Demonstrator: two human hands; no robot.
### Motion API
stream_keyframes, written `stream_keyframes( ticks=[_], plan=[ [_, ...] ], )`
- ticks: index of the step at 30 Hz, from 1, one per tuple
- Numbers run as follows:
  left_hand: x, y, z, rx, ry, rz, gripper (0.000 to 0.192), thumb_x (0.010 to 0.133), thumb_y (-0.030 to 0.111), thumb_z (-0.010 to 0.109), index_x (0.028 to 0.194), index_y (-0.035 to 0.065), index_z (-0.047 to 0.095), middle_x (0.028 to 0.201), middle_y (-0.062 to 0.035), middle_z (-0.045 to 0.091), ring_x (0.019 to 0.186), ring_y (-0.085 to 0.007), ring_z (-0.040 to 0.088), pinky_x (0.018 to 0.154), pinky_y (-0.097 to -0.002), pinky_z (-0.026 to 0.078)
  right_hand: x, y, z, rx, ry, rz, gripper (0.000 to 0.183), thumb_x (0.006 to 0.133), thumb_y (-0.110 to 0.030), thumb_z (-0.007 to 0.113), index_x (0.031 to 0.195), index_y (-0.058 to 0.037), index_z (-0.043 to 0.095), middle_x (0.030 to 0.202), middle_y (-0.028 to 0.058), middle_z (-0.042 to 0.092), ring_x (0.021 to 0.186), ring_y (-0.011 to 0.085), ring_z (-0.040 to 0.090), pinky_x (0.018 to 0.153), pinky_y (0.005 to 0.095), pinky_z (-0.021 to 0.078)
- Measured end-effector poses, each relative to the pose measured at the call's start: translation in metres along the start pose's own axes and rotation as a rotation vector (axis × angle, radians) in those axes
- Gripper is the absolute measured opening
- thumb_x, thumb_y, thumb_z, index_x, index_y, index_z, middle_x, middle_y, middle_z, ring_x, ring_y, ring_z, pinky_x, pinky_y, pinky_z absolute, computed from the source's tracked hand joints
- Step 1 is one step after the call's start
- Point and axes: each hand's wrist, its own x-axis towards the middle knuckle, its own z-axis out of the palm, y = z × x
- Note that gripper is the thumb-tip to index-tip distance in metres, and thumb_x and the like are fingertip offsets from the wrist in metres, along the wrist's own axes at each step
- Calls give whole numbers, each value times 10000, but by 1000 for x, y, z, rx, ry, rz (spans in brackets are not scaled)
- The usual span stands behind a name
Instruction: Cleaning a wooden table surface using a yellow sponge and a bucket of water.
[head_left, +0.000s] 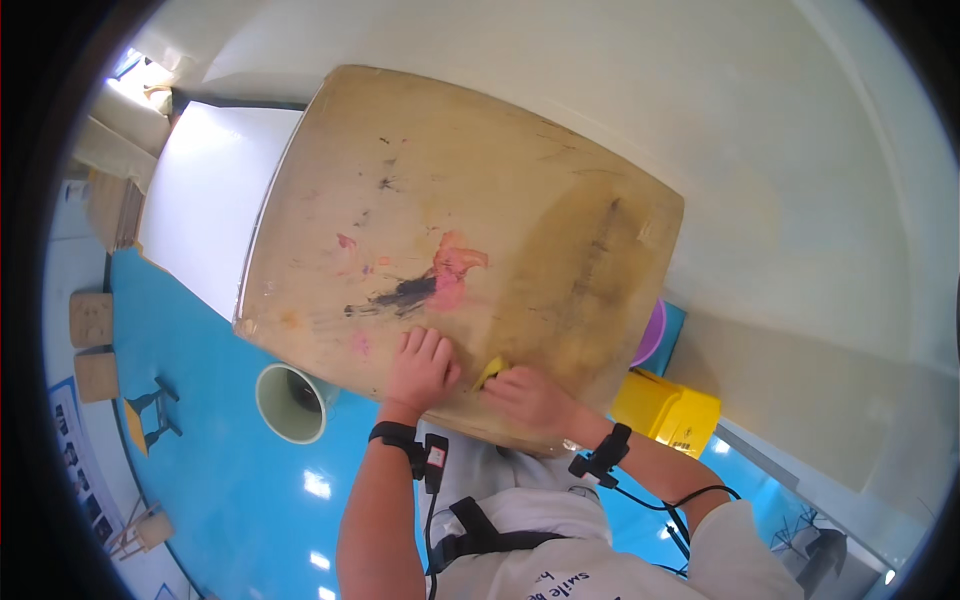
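Note:
A wooden tabletop (420, 195) lies before me, stained with black smears (405, 295) and pink and orange-red paint (454, 274). My right hand (529, 397) is near the front edge, its fingers closed on a small yellow pad (491, 371). Part of the pad is hidden by the fingers; whether it is sponge or cloth I cannot tell. Left of it, my left hand (425, 367) rests on the wood with curled fingers and nothing visible in it. A darker, damp-looking patch (592, 262) covers the right side of the tabletop.
A white-topped table (217, 187) adjoins on the left. Below the front edge stands a pale bucket (291, 405). A yellow bin (664, 412) and a purple basin (651, 334) are at the right. Stools (146, 416) stand along the left wall. Cables (637, 496) hang from my wrist straps.

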Motion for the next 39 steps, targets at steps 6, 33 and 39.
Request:
stream_keyframes(
  ticks=[6, 33, 39],
  plan=[
    [0, 0, 0, 95, 29, 17, 175, 675, 184, 586, 728, 74, 460, 750, -93, 439, 764, -277, 466, 690, -382, 383, 14, 51, -34, -65, -34, -143, 248, 760, -89, 579, 1002, -65, 629, 1018, 58, 596, 983, 240, 539, 832, 377, 462],
    [4, 6, 3, 114, 35, 27, 148, 666, 158, 573, 737, 71, 476, 755, -109, 458, 758, -304, 460, 684, -400, 377, -38, 178, -144, -392, 509, 564, 237, 803, -91, 520, 1014, -33, 612, 1067, 154, 604, 1007, 324, 542, 904, 417, 419],
    [-4, -2, 0, 134, 90, 29, 146, 660, 147, 572, 735, 68, 474, 754, -115, 454, 755, -309, 455, 685, -405, 376, -28, 119, -66, -222, 497, 476, 238, 754, -31, 532, 969, -37, 635, 1054, 119, 613, 1026, 298, 537, 905, 409, 412]
  ],
)
